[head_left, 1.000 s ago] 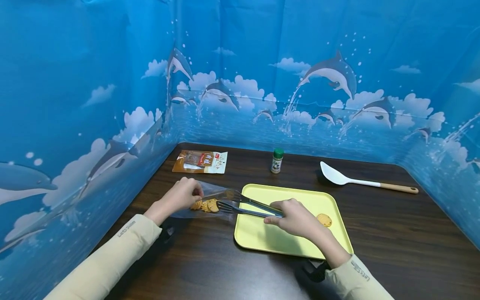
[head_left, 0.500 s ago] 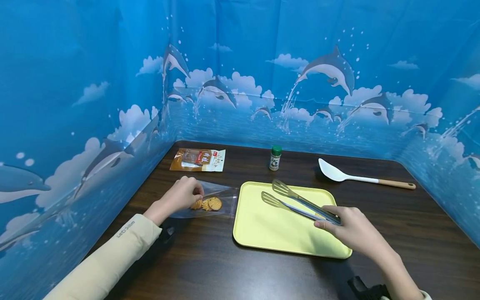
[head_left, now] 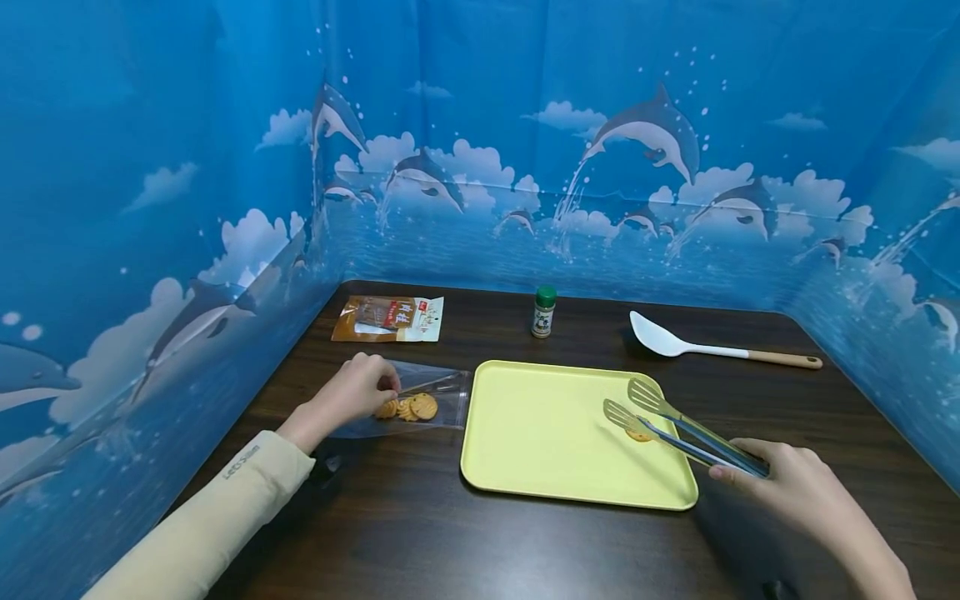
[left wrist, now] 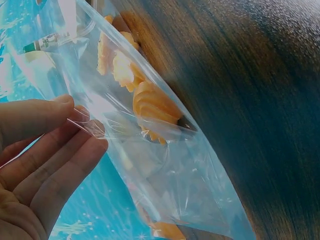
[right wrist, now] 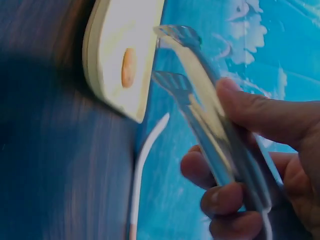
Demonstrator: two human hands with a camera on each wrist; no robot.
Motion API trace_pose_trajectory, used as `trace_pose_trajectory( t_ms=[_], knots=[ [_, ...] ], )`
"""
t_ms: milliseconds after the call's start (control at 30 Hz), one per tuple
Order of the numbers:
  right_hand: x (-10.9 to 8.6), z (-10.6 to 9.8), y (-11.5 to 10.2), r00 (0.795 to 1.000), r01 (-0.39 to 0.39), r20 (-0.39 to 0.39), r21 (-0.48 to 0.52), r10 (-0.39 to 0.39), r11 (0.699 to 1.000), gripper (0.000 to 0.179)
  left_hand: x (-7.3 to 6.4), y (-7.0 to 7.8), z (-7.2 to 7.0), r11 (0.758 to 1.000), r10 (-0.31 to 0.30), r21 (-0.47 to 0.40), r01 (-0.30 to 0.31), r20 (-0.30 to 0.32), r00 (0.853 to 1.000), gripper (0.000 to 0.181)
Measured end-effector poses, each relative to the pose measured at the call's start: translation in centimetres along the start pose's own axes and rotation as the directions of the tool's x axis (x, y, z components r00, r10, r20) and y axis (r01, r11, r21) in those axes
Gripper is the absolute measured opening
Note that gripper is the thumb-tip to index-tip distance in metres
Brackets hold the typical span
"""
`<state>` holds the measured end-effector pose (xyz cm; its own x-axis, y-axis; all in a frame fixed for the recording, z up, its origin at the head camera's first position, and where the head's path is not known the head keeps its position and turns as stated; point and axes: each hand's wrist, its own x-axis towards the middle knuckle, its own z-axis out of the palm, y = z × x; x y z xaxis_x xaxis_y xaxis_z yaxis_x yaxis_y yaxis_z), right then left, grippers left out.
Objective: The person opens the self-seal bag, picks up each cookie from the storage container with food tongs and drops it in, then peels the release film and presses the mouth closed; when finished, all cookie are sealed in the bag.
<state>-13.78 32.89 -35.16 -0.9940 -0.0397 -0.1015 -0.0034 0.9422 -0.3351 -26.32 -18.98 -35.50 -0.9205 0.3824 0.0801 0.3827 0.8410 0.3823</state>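
My left hand (head_left: 351,390) pinches the edge of a clear plastic bag (head_left: 452,402) lying on the dark table. Several round, ridged cookies (head_left: 423,407) show inside; in the left wrist view the film (left wrist: 165,175) is drawn up between thumb and fingers. Out to the right, my right hand (head_left: 798,483) grips metal tongs (head_left: 705,446), whose slotted ends stand apart over the right part of a yellow tray (head_left: 555,442). A single cookie (right wrist: 128,67) lies on that tray, partly covered by the tongs in the head view. Nothing sits between the tong ends.
At the back stand a brown snack pouch (head_left: 386,319), lying flat, and a green-capped seasoning bottle (head_left: 543,312). A white spatula (head_left: 663,339) with a wooden handle lies behind the tray, to the right. Blue dolphin-print curtain (head_left: 480,225) borders the table.
My right hand has drawn the tongs from the bag's mouth rightward across the tray to above the lone cookie. My left hand keeps its pinch on the bag.
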Motion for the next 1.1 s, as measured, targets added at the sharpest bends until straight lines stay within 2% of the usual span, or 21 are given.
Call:
trace_pose_trajectory(
  t_ms=[200, 367, 533, 800, 1100],
  knots=[
    [-0.6, 0.3, 1.6, 0.999, -0.039, 0.032, -0.052, 0.041, 0.998, 0.080, 0.0, -0.1, -0.1, 1.000, 0.008, 0.001, -0.008, 0.009, 1.000, 0.005],
    [-0.6, 0.9, 1.8, 1.000, 0.012, 0.028, -0.040, -0.010, 0.999, 0.076, -0.1, -0.5, 0.0, 1.000, 0.002, 0.003, -0.002, 0.015, 1.000, 0.005],
    [-0.7, 1.2, 1.6, 1.000, 0.014, 0.025, -0.021, -0.013, 1.000, 0.076, 0.0, -0.8, 0.1, 1.000, 0.013, -0.008, -0.012, 0.015, 1.000, 0.006],
    [-0.9, 1.5, 0.7, 0.999, 0.032, -0.005, 0.027, -0.031, 0.999, 0.072, 0.1, -0.6, 0.1, 1.000, 0.020, -0.013, -0.020, 0.007, 1.000, 0.007],
    [0.1, 2.0, -2.1, 0.994, 0.098, -0.067, 0.087, -0.092, 0.991, 0.068, 0.2, -0.2, 0.0, 1.000, 0.010, 0.004, -0.010, 0.000, 1.000, 0.006]
  ],
)
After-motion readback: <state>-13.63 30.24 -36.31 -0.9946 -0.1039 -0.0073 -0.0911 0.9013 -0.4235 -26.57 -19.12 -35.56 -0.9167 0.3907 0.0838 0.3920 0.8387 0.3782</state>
